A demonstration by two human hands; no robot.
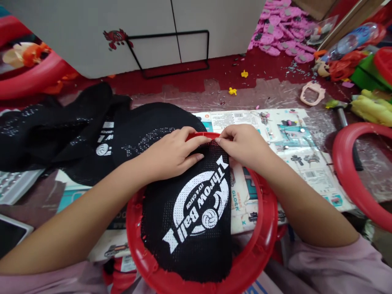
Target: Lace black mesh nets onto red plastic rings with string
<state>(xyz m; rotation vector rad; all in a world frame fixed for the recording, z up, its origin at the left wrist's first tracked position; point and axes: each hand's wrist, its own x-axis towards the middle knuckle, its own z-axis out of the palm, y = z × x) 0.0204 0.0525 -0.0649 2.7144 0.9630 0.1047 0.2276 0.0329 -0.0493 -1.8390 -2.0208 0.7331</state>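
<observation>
A red plastic ring (269, 220) lies in front of me with a black mesh net (190, 241) stretched over part of it; the net carries a white "Throw Ball" print. My left hand (171, 153) presses on the net's far edge at the ring's top rim. My right hand (241, 143) pinches the same mesh edge right beside it, fingertips nearly touching the left hand's. Both hands hold the net against the rim.
A heap of more black mesh nets (61, 126) lies at the left. Another red ring (346, 171) sits at the right, printed cardboard (294, 139) under the work. Pink parts (275, 28), yellow toys (372, 108) and a white cabinet (122, 28) stand behind.
</observation>
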